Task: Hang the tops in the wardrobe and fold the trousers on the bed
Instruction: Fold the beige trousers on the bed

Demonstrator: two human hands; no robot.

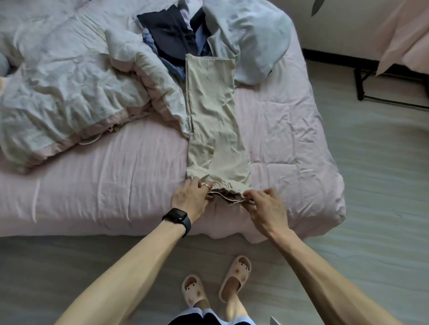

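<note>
Both bare arms are stretched forward, pretty close together. The left hand (190, 198), black smartwatch (177, 216) on its wrist and silver ring (206, 185) on a finger, and the right hand (268, 210) each pinch the gathered waistband of the beige cotton trousers (211, 117) with curled fingers.

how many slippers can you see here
2: the left slipper and the right slipper, both on the person's feet, on the floor beside the bed. None seem hidden.

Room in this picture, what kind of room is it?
Most likely a bedroom: a bed with a pink sheet, a crumpled duvet, and beige trousers laid out near a clothes pile.
</note>
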